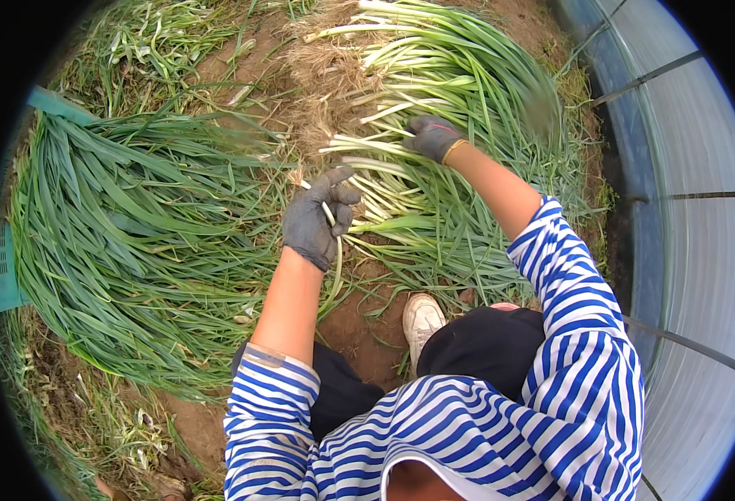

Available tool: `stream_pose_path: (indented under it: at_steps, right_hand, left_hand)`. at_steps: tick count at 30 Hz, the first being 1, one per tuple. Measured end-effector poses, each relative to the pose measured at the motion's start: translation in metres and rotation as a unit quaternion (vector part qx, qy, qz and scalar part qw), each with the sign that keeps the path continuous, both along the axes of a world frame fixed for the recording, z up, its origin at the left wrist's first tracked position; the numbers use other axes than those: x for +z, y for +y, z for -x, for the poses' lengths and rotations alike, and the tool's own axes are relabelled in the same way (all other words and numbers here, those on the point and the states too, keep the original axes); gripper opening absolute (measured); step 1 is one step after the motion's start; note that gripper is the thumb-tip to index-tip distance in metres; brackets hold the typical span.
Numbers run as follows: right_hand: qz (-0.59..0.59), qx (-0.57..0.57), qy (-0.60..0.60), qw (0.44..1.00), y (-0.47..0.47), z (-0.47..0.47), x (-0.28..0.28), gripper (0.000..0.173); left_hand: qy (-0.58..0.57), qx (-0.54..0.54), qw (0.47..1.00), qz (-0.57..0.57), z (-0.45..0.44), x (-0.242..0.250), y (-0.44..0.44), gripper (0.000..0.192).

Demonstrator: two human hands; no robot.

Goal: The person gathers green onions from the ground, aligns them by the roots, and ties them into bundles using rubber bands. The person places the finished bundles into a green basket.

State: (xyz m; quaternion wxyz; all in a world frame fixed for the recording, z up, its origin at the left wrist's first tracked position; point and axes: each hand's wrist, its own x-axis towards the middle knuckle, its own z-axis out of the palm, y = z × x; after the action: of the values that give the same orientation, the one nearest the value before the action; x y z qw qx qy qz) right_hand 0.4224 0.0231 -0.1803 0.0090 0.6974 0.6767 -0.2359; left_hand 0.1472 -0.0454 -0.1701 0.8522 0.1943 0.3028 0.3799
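My left hand (320, 216), in a grey work glove, holds a pale-stemmed garlic shoot (328, 214) across its palm, the root end pointing up and left, the green leaves hanging down. In a matching glove, my right hand (433, 138) reaches into the pile of long-leaved garlic shoots or green onions (486, 81), its fingers bent round white stalks near the middle of the pile. Whether it grips them firmly is hard to tell. The stalks' brown, hairy roots (323, 81) point left and their leaves spread right.
A large heap of green leaves (129, 238) lies at the left, over a green plastic crate (4, 266). Leaf scraps (154, 37) litter the brown soil (364, 338). A plastic greenhouse wall (699, 138) curves along the right. My white shoe (422, 322) stands beside the pile.
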Motion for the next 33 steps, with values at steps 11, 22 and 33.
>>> stream_pose_path:
  at_steps: [11,22,33]
  right_hand:
    - [0.068,-0.089,-0.076,0.991,0.052,0.030,-0.035,0.052]
    - [0.049,-0.123,0.403,0.905,-0.075,0.056,0.058,0.031]
    - [0.288,-0.244,0.533,0.758,-0.102,0.132,0.091,0.032]
  left_hand:
    - [-0.001,0.022,1.000,0.010,0.033,-0.004,-0.001,0.041]
    - [0.046,-0.004,0.997,-0.068,-0.027,0.012,-0.023,0.049]
    - [-0.189,0.111,0.974,-0.059,-0.002,0.026,-0.002,0.045]
